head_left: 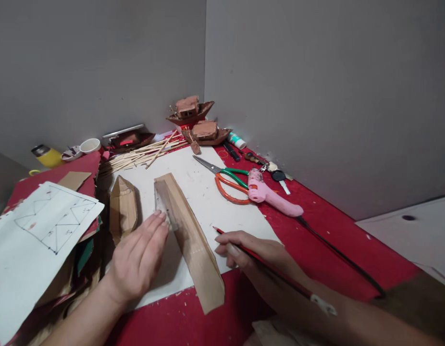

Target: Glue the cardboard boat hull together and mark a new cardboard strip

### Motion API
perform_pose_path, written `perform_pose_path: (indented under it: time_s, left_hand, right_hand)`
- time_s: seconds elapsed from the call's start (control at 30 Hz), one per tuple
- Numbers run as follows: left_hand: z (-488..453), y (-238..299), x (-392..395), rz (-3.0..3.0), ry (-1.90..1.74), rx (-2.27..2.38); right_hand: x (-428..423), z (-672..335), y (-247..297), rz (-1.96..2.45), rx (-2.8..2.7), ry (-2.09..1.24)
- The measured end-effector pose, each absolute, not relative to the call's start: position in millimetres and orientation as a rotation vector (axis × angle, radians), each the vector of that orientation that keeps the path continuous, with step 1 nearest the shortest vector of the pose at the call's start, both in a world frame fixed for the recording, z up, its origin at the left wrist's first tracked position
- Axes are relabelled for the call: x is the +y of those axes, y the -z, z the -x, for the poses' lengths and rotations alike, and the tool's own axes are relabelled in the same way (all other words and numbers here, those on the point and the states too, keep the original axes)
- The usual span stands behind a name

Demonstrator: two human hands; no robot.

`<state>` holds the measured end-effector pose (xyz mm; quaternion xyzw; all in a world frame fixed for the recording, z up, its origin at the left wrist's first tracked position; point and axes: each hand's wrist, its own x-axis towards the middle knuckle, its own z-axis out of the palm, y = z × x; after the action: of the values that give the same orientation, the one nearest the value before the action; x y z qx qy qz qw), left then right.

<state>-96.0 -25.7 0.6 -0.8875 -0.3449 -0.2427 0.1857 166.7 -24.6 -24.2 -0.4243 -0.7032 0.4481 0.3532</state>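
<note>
My left hand (139, 257) lies flat with fingers stretched, its fingertips pressing a clear plastic ruler (165, 206) onto a long brown cardboard strip (193, 245). The strip runs diagonally across a white board (211, 202) on the red table (316, 226). My right hand (244, 250) is closed around a red pencil (265, 269), its tip pointing up-left just right of the strip and its eraser end reaching back along my forearm. A folded cardboard hull piece (123, 209) stands just left of my left hand.
Orange and green scissors (228, 180) and a pink glue gun (269, 194) with its black cord lie to the right. Wooden sticks (143, 154), model boats (195, 120), a glue tube and keys sit by the wall. A drawn paper template (38, 226) covers the left side.
</note>
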Motion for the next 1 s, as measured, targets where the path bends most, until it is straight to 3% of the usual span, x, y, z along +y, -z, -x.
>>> perform_pose_path:
  time_s: [0.1, 0.23, 0.33, 0.6, 0.73, 0.87, 1.0]
  left_hand:
    - [94, -3, -46, 2.612, 0.746, -0.966]
    - [85, 14, -69, 2.901, 0.465, -0.874]
    - [78, 31, -73, 2.920, 0.464, -0.848]
    - [64, 20, -75, 2.897, 0.615, -0.852]
    - [60, 3, -59, 2.702, 0.899, -1.002]
    - [57, 6, -44, 2.676, 0.582, -1.485]
    - [59, 14, -38, 2.606, 0.405, -1.653]
  right_hand:
    - [-23, -166, 19, 1.076, -1.641, -1.506]
    - [-18, -159, 16, 1.023, -1.322, -2.067]
    - [-15, -155, 17, 0.952, -1.164, -2.228]
    - [2, -162, 20, 1.022, -0.617, -1.863]
    - [4, -165, 20, 1.104, -0.708, -1.793]
    - [-1, -164, 20, 1.150, -0.950, -1.753]
    - [-7, -165, 16, 1.184, -1.138, -1.566]
